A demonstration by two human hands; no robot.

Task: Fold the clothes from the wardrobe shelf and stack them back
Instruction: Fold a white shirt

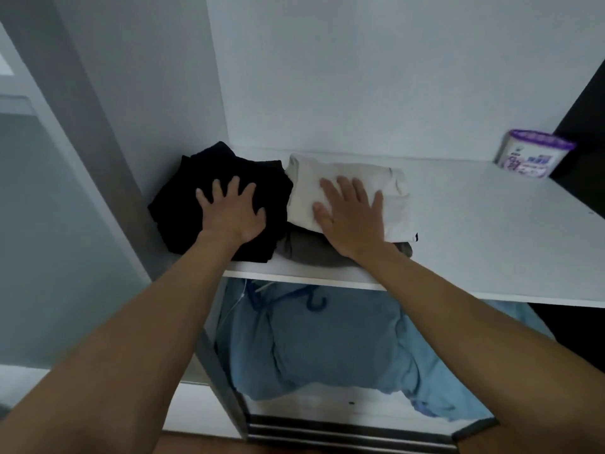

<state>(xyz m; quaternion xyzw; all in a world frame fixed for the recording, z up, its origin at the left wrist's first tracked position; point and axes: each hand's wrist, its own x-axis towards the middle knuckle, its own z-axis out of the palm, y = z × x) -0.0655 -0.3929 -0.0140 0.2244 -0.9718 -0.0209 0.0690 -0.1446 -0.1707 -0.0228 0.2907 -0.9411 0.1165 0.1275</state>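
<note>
Left hand (230, 209) lies flat, fingers spread, on the black folded garment (183, 204). Right hand (348, 213) presses open-palmed on the white folded garment (386, 178); a grey garment (304, 250) lies beneath its wrist.

Illumination is dim, cool and diffuse, with a blue-grey cast throughout. The white shelf (474, 224) is the brightest surface, and shadows on it are soft-edged. Above the shelf, the back wall (360, 77) grades evenly, darkening toward the left. Below the shelf, the compartment sits in shade, and the blue fabric (327, 348) there reads muted. At the shelf's left end, the black garment (183, 204) is underexposed; its folds carry almost no detail. At the shelf's right end, the label print on the purple-lidded tub (533, 155) is too soft to read. Wide-angle distortion slants the shelf's front edge and tilts the upright panel (98, 142) left of the shelf. Overall sharpness is low.
</note>
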